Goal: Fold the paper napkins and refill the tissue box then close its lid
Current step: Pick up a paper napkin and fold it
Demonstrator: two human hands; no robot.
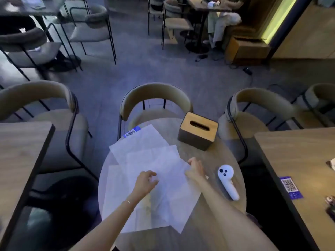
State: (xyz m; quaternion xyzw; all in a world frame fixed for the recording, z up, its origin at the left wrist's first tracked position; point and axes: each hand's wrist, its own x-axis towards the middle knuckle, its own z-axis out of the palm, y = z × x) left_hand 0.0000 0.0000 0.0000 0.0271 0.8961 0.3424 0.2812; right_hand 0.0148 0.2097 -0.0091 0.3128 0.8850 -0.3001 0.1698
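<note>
Several white paper napkins (145,156) lie unfolded and overlapping across the round wooden table (213,230). My left hand (146,182) hovers over the middle of the pile, fingers curled and apart, holding nothing. My right hand (194,169) rests at the right edge of the top napkin, fingers touching its corner; whether it pinches the sheet I cannot tell. The tissue box (198,133), dark with a wooden slotted lid that sits shut on top, stands at the table's far right, apart from both hands.
A white handheld controller (227,182) lies right of the napkins. A blue QR-code card (131,132) peeks out at the table's far edge. Rounded chairs (154,98) ring the table; wooden tables (297,160) stand left and right. A seated person (221,20) is far back.
</note>
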